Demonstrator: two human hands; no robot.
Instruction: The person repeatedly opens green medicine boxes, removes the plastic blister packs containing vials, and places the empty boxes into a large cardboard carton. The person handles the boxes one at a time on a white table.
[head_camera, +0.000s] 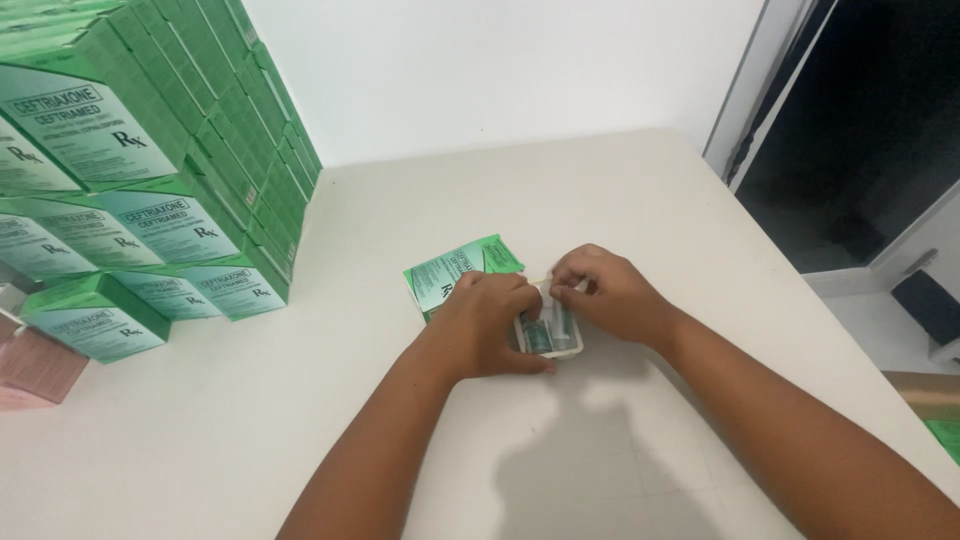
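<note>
Both hands at table centre: left hand clamped on the small white plastic tray, right hand pinching at its top edge. Inside the tray, 2 vials, green-capped as far as visible. Just behind, a flat green carton. Likely risk: tipping the tray, spilling vials onto the table.

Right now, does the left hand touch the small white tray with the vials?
Touching. The head view shows the left hand resting on the white tray, its fingers covering the tray's left side beside the vials, with no gap visible.
</note>
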